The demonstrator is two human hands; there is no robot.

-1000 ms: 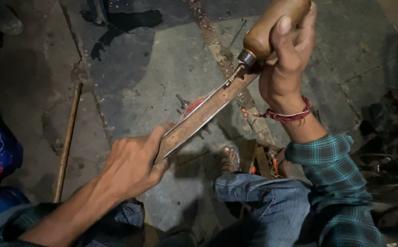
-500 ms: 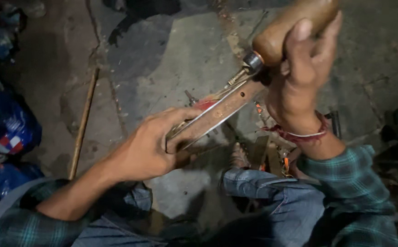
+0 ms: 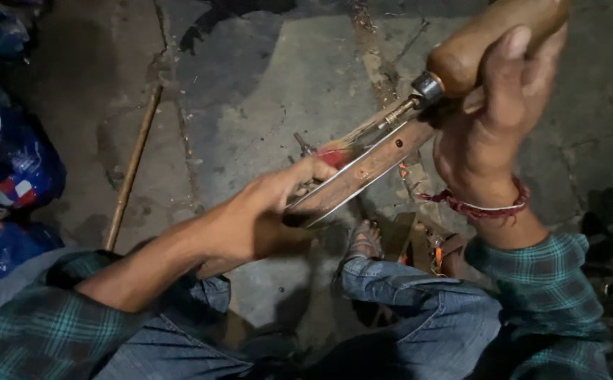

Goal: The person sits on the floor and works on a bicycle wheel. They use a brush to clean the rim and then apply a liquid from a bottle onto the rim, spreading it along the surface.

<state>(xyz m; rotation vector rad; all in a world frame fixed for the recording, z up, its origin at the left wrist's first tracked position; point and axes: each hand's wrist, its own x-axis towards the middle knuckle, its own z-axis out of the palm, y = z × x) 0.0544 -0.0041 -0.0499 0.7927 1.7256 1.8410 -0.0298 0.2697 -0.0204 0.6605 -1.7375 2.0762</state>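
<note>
My right hand (image 3: 496,119) grips the brown wooden handle (image 3: 493,39) of a long file at the upper right. The file's thin shaft (image 3: 384,116) runs down to the left. Under it lies a long flat metal blade (image 3: 363,172) with small holes and a rusty brown face. My left hand (image 3: 264,214) presses on the lower end of that blade, fingers curled over its edge. A red cord bracelet (image 3: 479,207) circles my right wrist. The blade's lowest tip is hidden under my left hand.
A grey cracked concrete floor (image 3: 285,77) lies below. A long wooden stick (image 3: 132,169) lies on it at the left. Blue plastic bags (image 3: 11,169) pile at the left edge. My sandalled foot (image 3: 366,243) and jeans-clad knees sit under the blade.
The view has shifted closer. My right hand with the file handle has moved up and right, and my left hand has slid further along the blade's lower end.
</note>
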